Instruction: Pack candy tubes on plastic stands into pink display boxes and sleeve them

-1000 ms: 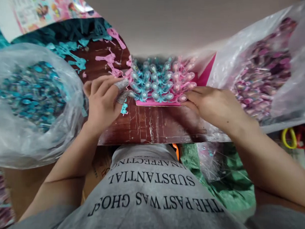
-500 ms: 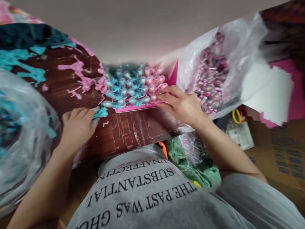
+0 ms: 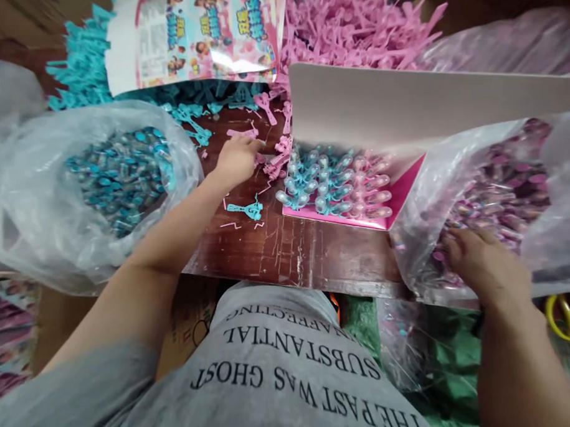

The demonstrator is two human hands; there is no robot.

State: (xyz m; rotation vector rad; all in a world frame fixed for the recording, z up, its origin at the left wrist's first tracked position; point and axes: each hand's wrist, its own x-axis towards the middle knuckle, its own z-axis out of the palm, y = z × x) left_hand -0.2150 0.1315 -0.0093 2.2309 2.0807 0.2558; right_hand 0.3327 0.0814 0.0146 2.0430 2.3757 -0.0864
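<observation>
My left hand [image 3: 239,159] is over the table among loose pink plastic pieces [image 3: 278,160], its fingers closed at one of them. A turquoise plastic piece [image 3: 246,209] with a flat handle lies nearer to me. My right hand [image 3: 489,264] dips into a clear plastic bag [image 3: 417,255] of shiny pink-ended capsules [image 3: 510,190]. Its fingers are bent, and what they may hold is hidden. Between my hands stands an open pink-and-white box [image 3: 354,107]. Inside it are rows of clear-headed pieces, turquoise ones [image 3: 333,184] on the left and pink ones [image 3: 372,195] on the right.
At left a clear bag [image 3: 23,217] holds blue-ended capsules [image 3: 122,177]. Behind are heaps of turquoise pieces [image 3: 87,60] and pink pieces [image 3: 357,32], with a printed sheet [image 3: 202,36] across the turquoise heap. Yellow scissor handles [image 3: 562,318] show at lower right.
My right hand has gone from the box into the bag of pink capsules. My left hand has left the turquoise piece on the table and reached forward to the pink pieces. The view has shifted.
</observation>
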